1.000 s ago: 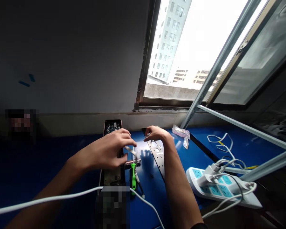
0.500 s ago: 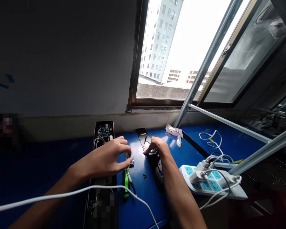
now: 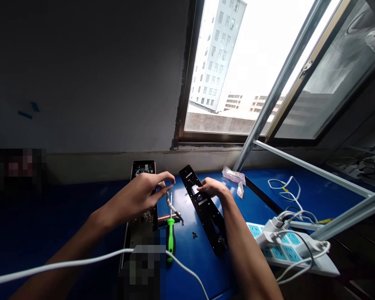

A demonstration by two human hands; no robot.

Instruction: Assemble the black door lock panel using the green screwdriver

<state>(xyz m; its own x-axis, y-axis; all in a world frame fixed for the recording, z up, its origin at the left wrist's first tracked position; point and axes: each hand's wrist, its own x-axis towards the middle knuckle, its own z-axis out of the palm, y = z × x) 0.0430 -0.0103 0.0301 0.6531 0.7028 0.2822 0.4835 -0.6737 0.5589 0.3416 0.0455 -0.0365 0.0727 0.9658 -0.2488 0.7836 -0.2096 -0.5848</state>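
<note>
Two bare hands (image 3: 142, 191) with slim fingers (image 3: 163, 176), bare wrists (image 3: 105, 216), slender forearms (image 3: 245, 239) uncovered to the lower edge of view

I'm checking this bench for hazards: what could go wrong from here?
Small dark pieces, probably screws, lie loose beside the black plate at the right hand; shifting it might scatter them. The white cable crosses in front of the left forearm and could snag it. A lead appears to cross the green-handled screwdriver, so moving one may drag the other.
</note>
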